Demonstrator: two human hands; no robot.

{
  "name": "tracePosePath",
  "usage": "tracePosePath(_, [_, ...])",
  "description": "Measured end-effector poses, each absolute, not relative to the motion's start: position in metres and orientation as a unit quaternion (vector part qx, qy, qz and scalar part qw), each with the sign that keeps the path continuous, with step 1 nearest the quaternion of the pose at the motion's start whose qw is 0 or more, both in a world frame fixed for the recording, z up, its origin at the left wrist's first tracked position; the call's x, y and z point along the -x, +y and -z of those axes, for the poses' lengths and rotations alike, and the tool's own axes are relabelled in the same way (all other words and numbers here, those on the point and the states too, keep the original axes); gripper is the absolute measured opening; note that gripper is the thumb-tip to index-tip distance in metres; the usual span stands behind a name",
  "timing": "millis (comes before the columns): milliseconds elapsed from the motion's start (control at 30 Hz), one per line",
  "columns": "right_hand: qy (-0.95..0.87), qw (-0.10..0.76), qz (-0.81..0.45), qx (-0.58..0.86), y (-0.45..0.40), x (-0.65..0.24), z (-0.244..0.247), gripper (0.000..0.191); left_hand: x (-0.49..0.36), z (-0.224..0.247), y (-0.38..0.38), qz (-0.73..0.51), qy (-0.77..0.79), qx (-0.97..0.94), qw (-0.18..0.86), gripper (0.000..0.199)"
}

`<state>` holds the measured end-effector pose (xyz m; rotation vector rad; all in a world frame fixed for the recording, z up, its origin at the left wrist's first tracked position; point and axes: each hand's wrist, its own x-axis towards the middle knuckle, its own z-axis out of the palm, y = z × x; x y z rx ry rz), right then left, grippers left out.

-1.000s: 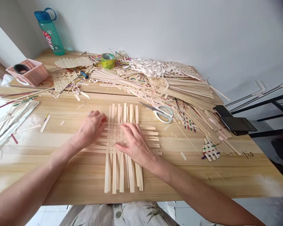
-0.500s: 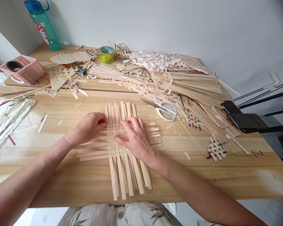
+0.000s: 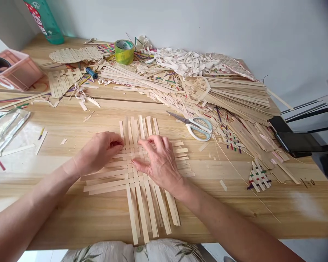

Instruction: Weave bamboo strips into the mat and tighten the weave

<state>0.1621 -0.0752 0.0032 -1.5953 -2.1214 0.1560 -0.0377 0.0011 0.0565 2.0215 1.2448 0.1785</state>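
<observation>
A cross-shaped weave of pale flat strips [image 3: 136, 178] lies on the table in front of me, its loose strip ends fanning out on all sides. My left hand [image 3: 102, 149] is at the weave's upper left edge, thumb and fingertips pinched on a strip there; the fingertips partly cover it. Across the upper right of the woven middle rests my right hand [image 3: 159, 160]. Its thumb and forefinger are spread apart, touching the strips, and its palm hides part of the weave.
White-handled scissors [image 3: 198, 125] lie right of the weave. Behind are loose strips [image 3: 234, 92], a roll of tape [image 3: 124, 52] and a pink basket [image 3: 24, 71]. A teal bottle [image 3: 45, 22] stands back left; a black phone [image 3: 295, 142] is at the right edge.
The camera view has tilted down and shifted slightly, so the surroundings sit differently in the picture. Both hands keep nearly the same places on the weave.
</observation>
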Motion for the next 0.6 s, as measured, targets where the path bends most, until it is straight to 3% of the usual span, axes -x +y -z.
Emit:
tracePosePath(200, [-0.773, 0.244, -0.063, 0.582, -0.0751, -0.1623, -0.0025, 0.053, 0.0357, -0.0544, -0.0030, -0.089, 0.515, -0.786, 0.331, 0.016])
tracePosePath(600, [-0.772, 0.229, -0.053, 0.591, -0.0774, -0.1617, -0.0043, 0.057, 0.0370, -0.0590, -0.0054, -0.054, 0.511, -0.774, 0.370, 0.014])
